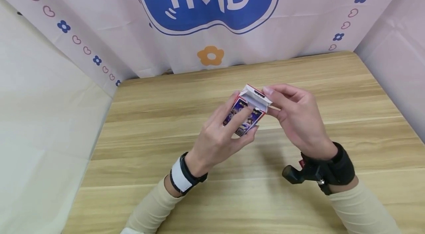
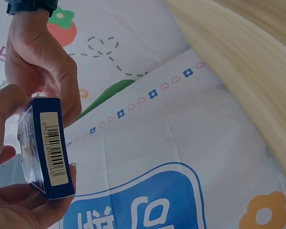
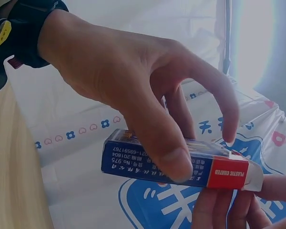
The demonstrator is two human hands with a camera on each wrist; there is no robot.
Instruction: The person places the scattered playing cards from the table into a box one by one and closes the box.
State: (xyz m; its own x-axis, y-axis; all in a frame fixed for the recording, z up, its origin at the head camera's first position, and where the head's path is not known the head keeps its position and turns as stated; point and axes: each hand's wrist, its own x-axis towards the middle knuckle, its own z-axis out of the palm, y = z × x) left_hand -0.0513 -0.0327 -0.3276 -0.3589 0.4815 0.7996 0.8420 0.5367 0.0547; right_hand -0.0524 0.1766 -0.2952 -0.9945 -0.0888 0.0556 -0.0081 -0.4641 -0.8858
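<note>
A small playing card box (image 1: 246,127) with a dark picture front is tilted up above the table, its white-lined top flap (image 1: 258,93) folded back. My left hand (image 1: 216,138) grips the box by its sides, the index finger lying across the front. At the opened end, my right hand (image 1: 302,119) pinches the flap edge with thumb and fingers. The left wrist view shows the blue bottom end with a barcode label (image 2: 54,148). In the right wrist view, a red "PLASTIC COATED" band (image 3: 228,173) runs beside the flap. The inside of the box is mostly hidden.
The wood-grain table (image 1: 149,127) spreads under both hands. Behind its far edge hangs a white printed curtain (image 1: 179,51) with a blue emblem, and pale cloth (image 1: 43,116) borders the left side. Black bands sit on both wrists, the right one carrying a camera (image 1: 293,174).
</note>
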